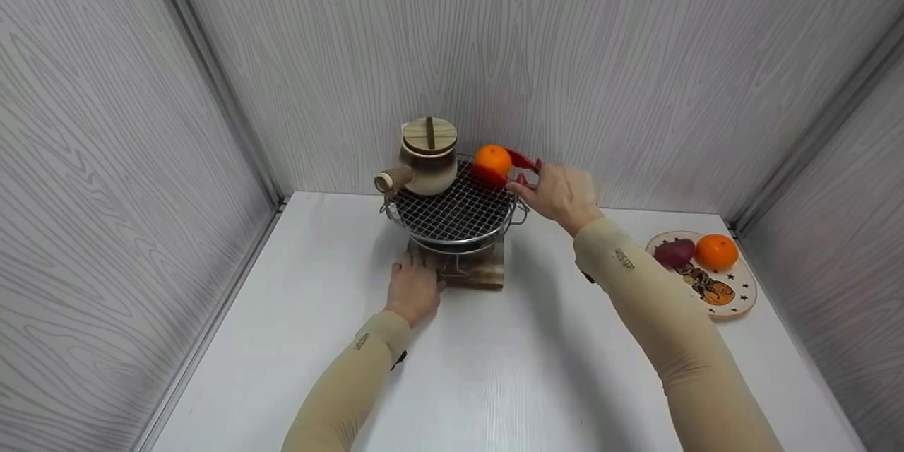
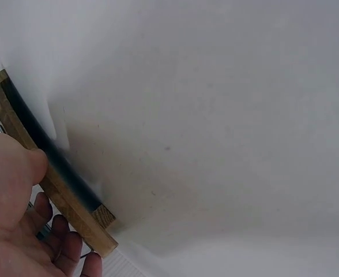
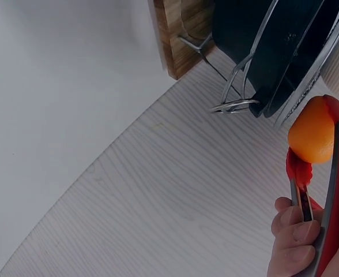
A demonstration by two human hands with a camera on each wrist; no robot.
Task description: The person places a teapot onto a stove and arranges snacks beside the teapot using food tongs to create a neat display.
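Observation:
Red-tipped tongs (image 1: pixel 519 159) are gripped in my right hand (image 1: pixel 565 192) at the right side of the round wire grill (image 1: pixel 459 208). Between the tong tips an orange fruit (image 3: pixel 312 131) is held at the grill's back right edge. My left hand (image 1: pixel 414 289) holds the front left edge of the wooden board (image 2: pixel 57 184) under the grill, thumb against its side and fingers at its upper edge. A brown and cream pot (image 1: pixel 432 168) with a wooden lid (image 1: pixel 429 134) stands on the grill's left, its handle (image 1: pixel 393 179) pointing front left.
To the right lies a patterned plate (image 1: pixel 738 296) bearing another orange fruit (image 1: pixel 717 253) and a purple oval item (image 1: pixel 675 253). Grey wood-grain panels (image 1: pixel 339 49) wall in the white table (image 1: pixel 480 367) at the back and both sides. Wire loops (image 3: pixel 233 107) stick out beside the grill.

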